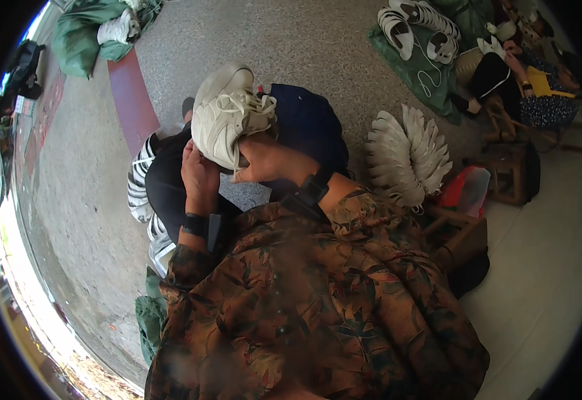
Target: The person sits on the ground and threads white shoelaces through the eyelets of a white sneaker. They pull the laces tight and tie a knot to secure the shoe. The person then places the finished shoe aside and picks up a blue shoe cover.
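Note:
A cream-white lace-up sneaker (221, 127) is held up over my lap, toe pointing away from me, its laces threaded on the top. My right hand (259, 159) grips it at the ankle opening; some of its fingers are hidden in or behind the shoe. At the sneaker's lower left edge, my left hand (199, 172) has its fingers bent and pressed against the side. Whether a small item lies between those fingers is hidden. Dark navy cloth (311, 127) covers my right knee, just beside the shoe.
A fanned stack of white shoe pieces (407, 160) lies to my right, near a red plastic bag (463, 192) and a wooden stool (456, 233). Striped white shoes (141, 180) line my left leg. Green sacks (77, 40) sit far left. Another person (504, 87) works at far right.

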`<state>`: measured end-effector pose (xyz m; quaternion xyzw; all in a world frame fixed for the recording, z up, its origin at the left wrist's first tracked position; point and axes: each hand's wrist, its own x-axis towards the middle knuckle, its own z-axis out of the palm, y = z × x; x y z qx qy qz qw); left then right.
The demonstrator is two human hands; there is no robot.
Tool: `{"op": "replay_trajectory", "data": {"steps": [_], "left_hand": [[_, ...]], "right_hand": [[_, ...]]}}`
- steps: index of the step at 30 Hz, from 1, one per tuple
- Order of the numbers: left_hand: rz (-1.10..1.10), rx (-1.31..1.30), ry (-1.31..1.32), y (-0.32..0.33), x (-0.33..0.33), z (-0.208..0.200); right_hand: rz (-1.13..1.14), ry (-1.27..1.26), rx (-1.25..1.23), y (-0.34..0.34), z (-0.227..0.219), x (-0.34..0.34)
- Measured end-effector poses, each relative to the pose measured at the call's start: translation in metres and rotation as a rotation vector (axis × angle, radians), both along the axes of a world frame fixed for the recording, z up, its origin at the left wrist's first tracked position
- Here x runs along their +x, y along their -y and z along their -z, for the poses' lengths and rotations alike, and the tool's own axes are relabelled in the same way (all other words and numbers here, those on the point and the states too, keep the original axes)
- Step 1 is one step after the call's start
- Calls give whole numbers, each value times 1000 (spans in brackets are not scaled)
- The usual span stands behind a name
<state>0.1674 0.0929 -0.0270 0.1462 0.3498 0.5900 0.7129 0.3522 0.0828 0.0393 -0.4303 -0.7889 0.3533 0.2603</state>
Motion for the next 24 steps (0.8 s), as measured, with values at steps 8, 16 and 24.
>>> {"op": "replay_trajectory", "data": {"steps": [8, 16, 24], "left_hand": [[160, 257, -102, -19, 57, -86], [177, 153, -964, -16, 36, -40], [185, 84, -1109, -31, 40, -35]], "right_hand": [[215, -987, -402, -26, -28, 84], [450, -171, 56, -40, -19, 232], [275, 636, -97, 5, 147, 298]]}}
